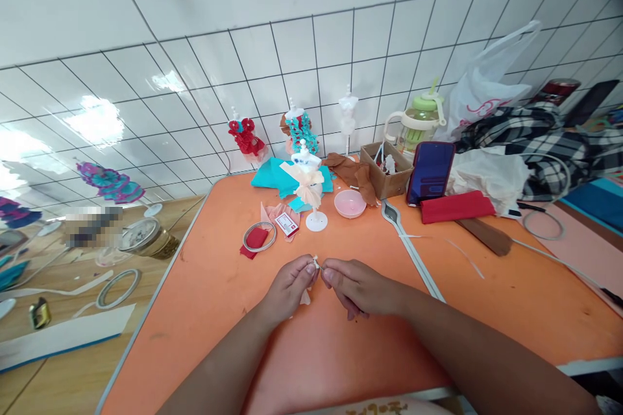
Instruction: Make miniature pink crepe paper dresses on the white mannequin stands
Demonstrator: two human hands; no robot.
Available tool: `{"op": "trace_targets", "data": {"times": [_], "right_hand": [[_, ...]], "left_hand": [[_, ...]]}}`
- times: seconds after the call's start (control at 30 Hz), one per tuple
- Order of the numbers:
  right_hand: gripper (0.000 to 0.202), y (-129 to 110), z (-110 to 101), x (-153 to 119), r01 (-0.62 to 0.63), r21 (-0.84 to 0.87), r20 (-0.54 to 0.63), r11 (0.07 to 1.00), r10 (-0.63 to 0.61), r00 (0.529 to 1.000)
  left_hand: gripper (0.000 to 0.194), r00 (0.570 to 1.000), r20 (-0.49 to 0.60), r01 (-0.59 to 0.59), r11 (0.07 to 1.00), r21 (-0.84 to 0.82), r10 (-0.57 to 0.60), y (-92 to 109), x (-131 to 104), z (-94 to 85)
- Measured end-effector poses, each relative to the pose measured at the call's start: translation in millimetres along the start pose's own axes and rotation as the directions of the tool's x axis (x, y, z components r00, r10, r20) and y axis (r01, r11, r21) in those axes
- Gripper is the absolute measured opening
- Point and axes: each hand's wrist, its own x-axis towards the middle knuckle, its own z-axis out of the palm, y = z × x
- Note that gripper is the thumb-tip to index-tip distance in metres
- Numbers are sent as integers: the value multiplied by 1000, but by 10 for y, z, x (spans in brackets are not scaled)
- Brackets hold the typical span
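My left hand (292,286) is closed in a pinch on a small gathered piece of cream fabric (316,263). A loose pale end of it (305,297) hangs below my fingers. My right hand (357,285) is beside it, thumb and forefinger pressed together at the fabric's edge. Something thin shows at those fingertips, too small to name. Just beyond the hands stands a small white mannequin (302,159) on a round base, draped in cream ruffled fabric (308,189). A pink bowl (350,205) sits to its right, and a tape roll (259,237) lies on red cloth to its left.
Along the wall stand mannequins in red (246,137) and turquoise (304,126), and a bare one (347,110). At right are a cardboard box (392,178), a phone (430,174), a red cloth roll (457,207) and a lidded bottle (424,118). A zipper (411,249) crosses the orange table (195,311).
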Motion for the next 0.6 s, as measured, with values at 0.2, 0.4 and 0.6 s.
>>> {"op": "trace_targets", "data": {"times": [0.2, 0.4, 0.6], "right_hand": [[36, 16, -101, -37, -13, -47, 62, 999, 16, 998], [36, 40, -80, -4, -11, -48, 49, 999, 14, 999], [34, 78, -72, 12, -8, -50, 37, 999, 10, 999]], "left_hand": [[39, 997, 60, 47, 994, 98, -53, 92, -28, -46], [37, 991, 84, 89, 986, 143, -102, 133, -35, -78], [37, 995, 72, 63, 995, 78, -69, 113, -21, -54]]}}
